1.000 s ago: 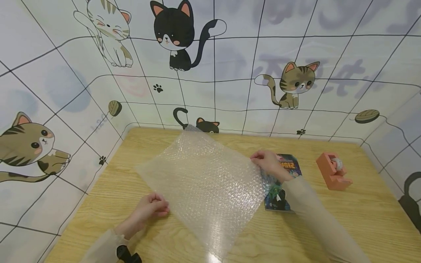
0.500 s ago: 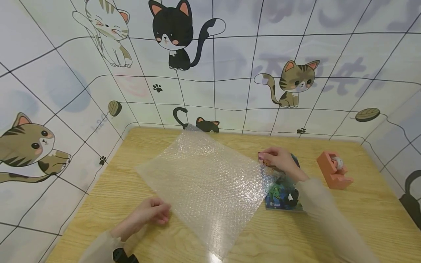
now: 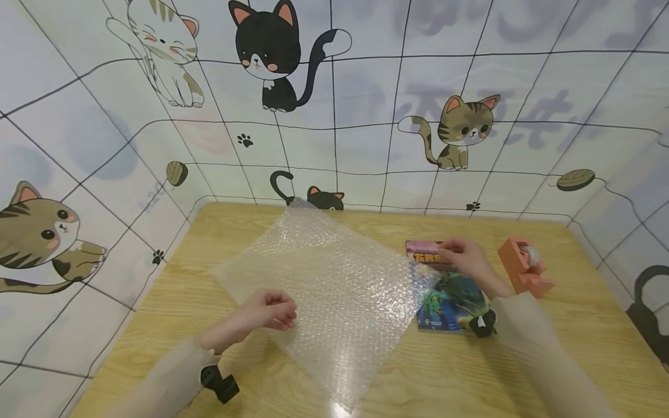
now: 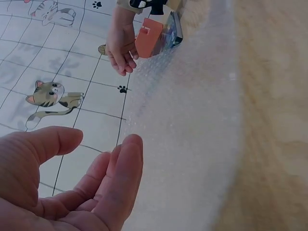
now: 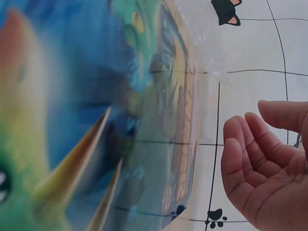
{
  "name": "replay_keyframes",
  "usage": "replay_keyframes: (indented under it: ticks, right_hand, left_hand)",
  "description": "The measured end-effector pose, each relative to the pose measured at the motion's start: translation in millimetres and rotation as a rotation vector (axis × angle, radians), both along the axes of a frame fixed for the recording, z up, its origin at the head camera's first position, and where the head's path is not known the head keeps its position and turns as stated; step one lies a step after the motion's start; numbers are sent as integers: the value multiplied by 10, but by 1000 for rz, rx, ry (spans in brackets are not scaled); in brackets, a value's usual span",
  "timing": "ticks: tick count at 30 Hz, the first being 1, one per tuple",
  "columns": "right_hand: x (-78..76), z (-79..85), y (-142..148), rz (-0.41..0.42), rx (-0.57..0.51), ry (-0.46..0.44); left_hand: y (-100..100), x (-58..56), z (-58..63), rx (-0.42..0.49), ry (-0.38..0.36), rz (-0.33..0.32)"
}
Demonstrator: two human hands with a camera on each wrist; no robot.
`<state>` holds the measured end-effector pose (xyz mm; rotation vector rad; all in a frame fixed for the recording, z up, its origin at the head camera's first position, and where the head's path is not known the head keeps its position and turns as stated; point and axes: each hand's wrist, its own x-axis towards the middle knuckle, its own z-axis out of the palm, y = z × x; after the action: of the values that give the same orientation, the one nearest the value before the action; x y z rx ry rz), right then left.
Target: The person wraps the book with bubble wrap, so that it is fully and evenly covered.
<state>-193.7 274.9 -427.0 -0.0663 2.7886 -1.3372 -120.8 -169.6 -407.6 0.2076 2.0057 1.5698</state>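
Observation:
A clear sheet of bubble wrap (image 3: 334,290) lies turned cornerwise across the table. At its right corner is a glossy book (image 3: 444,307); the wrap's tip overlaps the cover's left side. In the right wrist view the book's cover (image 5: 82,96) fills the left, showing a green horned creature on blue. My right hand (image 3: 470,261) hovers over the book's upper right, fingers loosely bent, holding nothing. Over the wrap's left edge hangs my left hand (image 3: 266,310). In the left wrist view that hand (image 4: 91,183) has its thumb and fingers apart, with nothing between them.
A coral-pink tape dispenser (image 3: 525,267) with a roll of tape stands right of the book. Behind the wooden table (image 3: 209,232) and at its sides hangs a white gridded cloth (image 3: 366,145) printed with cats. A black wrist camera (image 3: 219,383) is strapped on the left wrist.
My right hand has moved right from the wrap's edge, uncovering more of the book, which now shows wider. My left hand has shifted up and right over the wrap.

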Motion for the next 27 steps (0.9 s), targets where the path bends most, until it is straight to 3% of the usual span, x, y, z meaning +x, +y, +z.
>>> replay_keyframes:
  ticks: [8, 13, 19, 27]
  right_hand:
    - [134, -33, 114, -86, 5, 21]
    - [241, -42, 175, -73, 6, 20]
    - [316, -77, 216, -119, 29, -8]
    - [402, -123, 295, -190, 35, -92]
  left_hand:
    - [489, -519, 102, 21, -3, 7]
    - [838, -790, 118, 18, 13, 12]
    - [1187, -999, 68, 23, 12, -11]
    - [1722, -1213, 1, 15, 53, 35]
